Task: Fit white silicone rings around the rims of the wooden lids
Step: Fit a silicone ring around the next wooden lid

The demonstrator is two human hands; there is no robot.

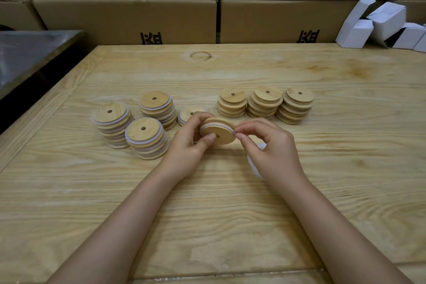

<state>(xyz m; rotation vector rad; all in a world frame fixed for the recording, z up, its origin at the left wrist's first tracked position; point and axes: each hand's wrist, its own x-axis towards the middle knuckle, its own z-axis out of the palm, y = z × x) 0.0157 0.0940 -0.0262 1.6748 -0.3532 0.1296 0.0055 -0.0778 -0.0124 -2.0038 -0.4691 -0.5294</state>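
1. so, your left hand grips one wooden lid on edge above the table, with the thumb on its face and the fingers curled over its far rim.
2. your right hand pinches the white silicone ring at the lid edge nearest it, thumb and forefinger closed on the band. the ring looks seated round most of the rim, so this lid is probably nearly finished.
3. beyond and outward of your left hand stand three ringed stacks. just behind its knuckles one ringed lid lies alone. that is the done share.
4. beyond your right hand stand three bare stacks with no white showing. those are left, roughly half the job by my reckoning.
5. under your right palm lies a pale heap of spare rings, mostly hidden.
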